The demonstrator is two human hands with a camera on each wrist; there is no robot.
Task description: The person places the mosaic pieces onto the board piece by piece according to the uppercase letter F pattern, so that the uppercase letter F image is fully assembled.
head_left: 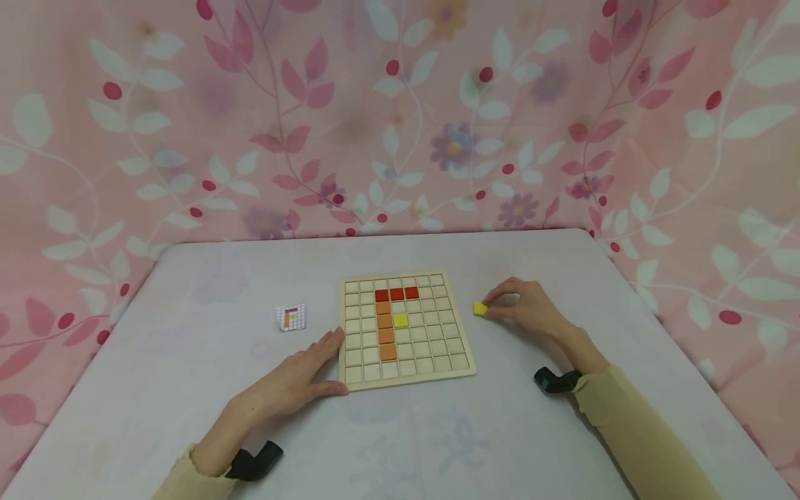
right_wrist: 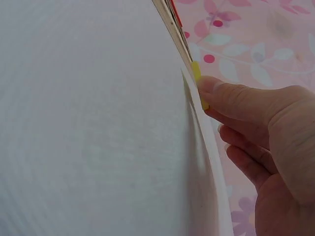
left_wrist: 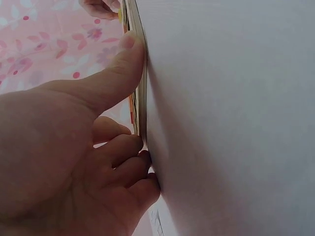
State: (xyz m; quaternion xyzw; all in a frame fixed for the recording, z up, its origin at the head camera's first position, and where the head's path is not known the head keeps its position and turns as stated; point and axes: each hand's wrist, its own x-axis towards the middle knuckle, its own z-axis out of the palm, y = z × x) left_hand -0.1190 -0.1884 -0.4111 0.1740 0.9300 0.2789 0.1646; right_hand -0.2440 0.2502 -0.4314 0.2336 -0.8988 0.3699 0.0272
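Observation:
A wooden grid board lies flat on the table, with a row of 3 red tiles, a column of several orange tiles and one yellow tile set in its squares. My left hand rests at the board's near left corner, its thumb against the front edge and its fingers by the left side. To the right of the board, apart from it, my right hand pinches another yellow square tile between thumb and fingers, low over the tabletop.
A small paper card with a coloured grid pattern lies left of the board. White cloth covers the table, and a pink floral curtain hangs behind it. Black wrist straps are on both wrists.

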